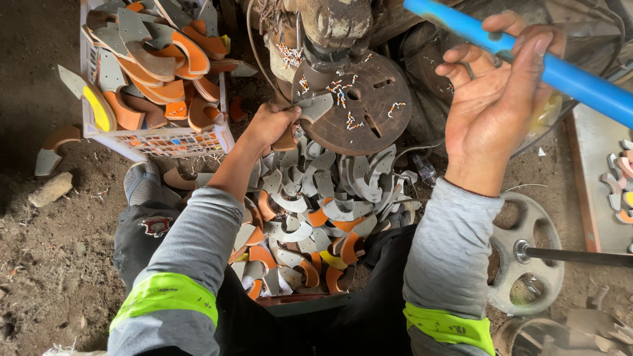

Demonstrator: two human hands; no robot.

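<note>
— What's in your left hand [269, 125]?

— A flat grey cut piece [312, 107], pinched shut at its near end; the rest lies on the round rusty plate [369, 109] just beyond my knuckles. It looks light, thin and fairly stiff, so I hold it by the edge, not the middle.

— And the right hand [494, 105]?

— Fingers curled loosely around the blue handle [580, 82], palm half open. It seems smooth, maybe slippery. More pieces are heaped in a pile [316, 217] below my wrists.

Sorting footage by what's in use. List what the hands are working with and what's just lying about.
In use: left hand holding a grey curved piece on the round press plate; right hand gripping the blue lever.

Lying about: white basket, weight disc, stone.
</note>
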